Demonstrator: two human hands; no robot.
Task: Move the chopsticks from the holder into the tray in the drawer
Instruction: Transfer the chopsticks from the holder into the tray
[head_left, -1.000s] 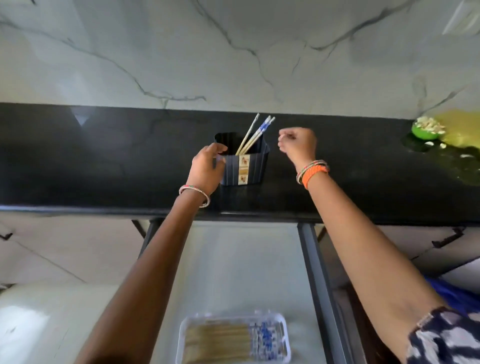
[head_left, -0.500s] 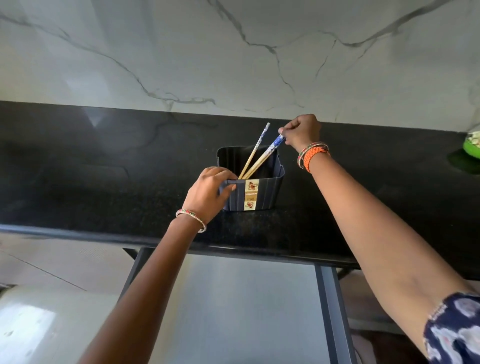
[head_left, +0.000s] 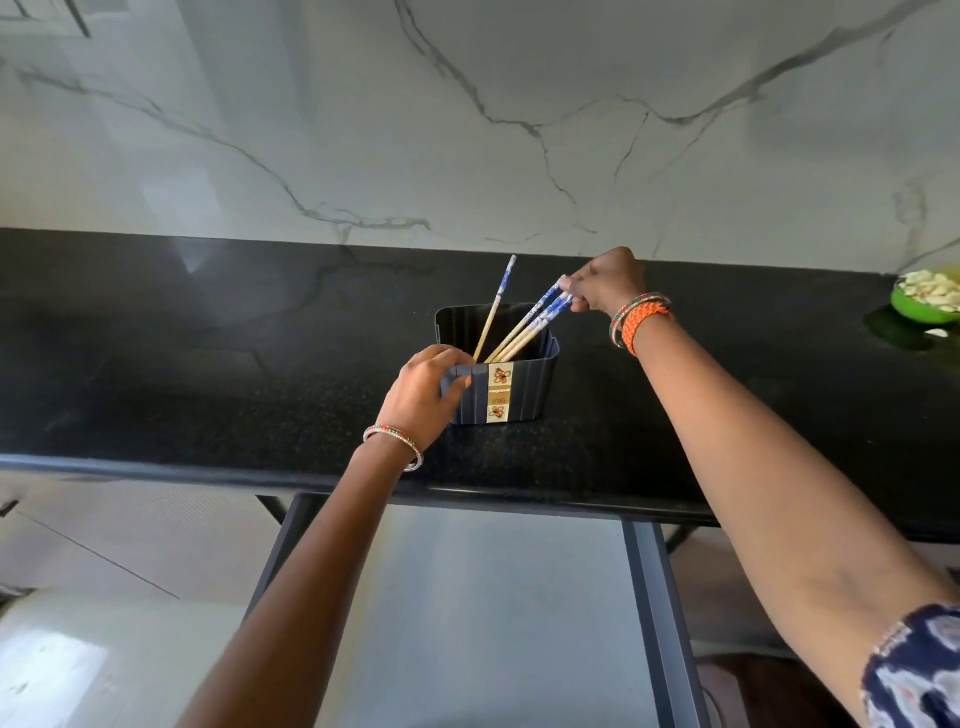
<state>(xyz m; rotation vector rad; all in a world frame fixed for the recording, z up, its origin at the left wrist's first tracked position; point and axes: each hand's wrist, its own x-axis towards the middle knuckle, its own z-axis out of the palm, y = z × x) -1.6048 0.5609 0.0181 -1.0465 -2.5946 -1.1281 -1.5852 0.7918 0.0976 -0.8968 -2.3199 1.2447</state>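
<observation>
A dark ribbed holder with a cream label stands on the black counter. My left hand grips its near left corner. My right hand pinches the blue-patterned tops of a few chopsticks that lean right, their lower ends still inside the holder. One more chopstick leans left in the holder, untouched. The open drawer lies below the counter edge; the tray is out of view.
A green bowl of pale pieces sits at the counter's far right. A white marble wall rises behind the counter. The drawer's dark side rail runs along its right.
My right hand went from hovering near the chopstick tops to pinching them. The view tilted up, so the tray in the drawer dropped out of sight.
</observation>
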